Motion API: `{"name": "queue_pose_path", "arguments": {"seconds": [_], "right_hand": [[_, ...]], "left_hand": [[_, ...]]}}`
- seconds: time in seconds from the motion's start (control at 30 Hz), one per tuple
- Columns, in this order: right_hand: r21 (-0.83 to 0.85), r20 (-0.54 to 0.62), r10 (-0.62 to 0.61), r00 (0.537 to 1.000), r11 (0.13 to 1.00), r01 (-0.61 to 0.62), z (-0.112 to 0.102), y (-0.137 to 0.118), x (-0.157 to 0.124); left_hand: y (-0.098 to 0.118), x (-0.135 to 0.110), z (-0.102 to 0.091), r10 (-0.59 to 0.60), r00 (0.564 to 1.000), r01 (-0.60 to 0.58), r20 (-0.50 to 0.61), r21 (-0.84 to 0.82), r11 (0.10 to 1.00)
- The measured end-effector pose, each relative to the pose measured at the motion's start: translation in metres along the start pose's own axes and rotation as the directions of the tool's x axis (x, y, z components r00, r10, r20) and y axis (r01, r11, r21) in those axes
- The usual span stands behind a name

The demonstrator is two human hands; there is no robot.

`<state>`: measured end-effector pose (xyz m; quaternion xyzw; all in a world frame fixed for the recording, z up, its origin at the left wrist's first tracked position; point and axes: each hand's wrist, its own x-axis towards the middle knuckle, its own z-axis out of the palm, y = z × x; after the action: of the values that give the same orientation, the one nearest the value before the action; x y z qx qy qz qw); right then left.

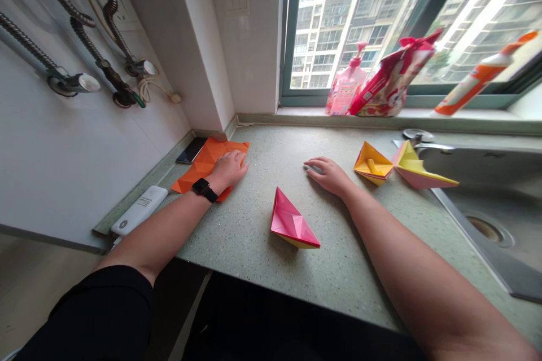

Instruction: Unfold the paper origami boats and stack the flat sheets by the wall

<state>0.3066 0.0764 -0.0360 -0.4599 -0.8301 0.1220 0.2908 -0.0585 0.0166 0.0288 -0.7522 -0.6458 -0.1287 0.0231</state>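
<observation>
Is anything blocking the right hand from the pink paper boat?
Nothing visible: only speckled countertop shows between the right hand and the pink paper boat. The yellow-orange boat sits on the hand's other side, out of the way.

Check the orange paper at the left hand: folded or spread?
Spread: the orange paper lies opened out on the counter, crease lines showing across it, left hand on it.
</observation>
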Motion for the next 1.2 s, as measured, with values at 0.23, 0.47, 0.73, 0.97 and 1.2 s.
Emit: {"name": "queue_pose_path", "arguments": {"seconds": [0.23, 0.47, 0.73, 0.97, 1.2], "right_hand": [[0.010, 0.002, 0.016, 1.000, 1.000, -0.016, -0.002, -0.006, -0.001], [0.088, -0.024, 0.055, 0.998, 0.995, -0.053, -0.010, -0.019, -0.003], [0.289, -0.050, 0.069, 0.996, 0.956, -0.052, -0.025, -0.060, -0.011], [0.395, 0.207, -0.100, 0.973, 0.919, 0.010, -0.035, -0.117, -0.025], [0.346, 0.253, -0.154, 0.955, 0.936, 0.059, -0.028, -0.127, -0.028]], "left_hand": [[0.057, -0.001, -0.044, 0.255, 0.963, -0.204, 0.083, -0.390, 0.898], [0.072, -0.018, -0.026, 0.337, 0.939, -0.237, 0.066, -0.587, 0.774], [0.058, -0.021, -0.017, 0.403, 0.904, -0.217, 0.143, -0.658, 0.721], [0.061, -0.023, -0.013, 0.447, 0.880, -0.210, 0.158, -0.716, 0.666], [0.063, -0.022, -0.013, 0.464, 0.871, -0.207, 0.160, -0.737, 0.644]]}}
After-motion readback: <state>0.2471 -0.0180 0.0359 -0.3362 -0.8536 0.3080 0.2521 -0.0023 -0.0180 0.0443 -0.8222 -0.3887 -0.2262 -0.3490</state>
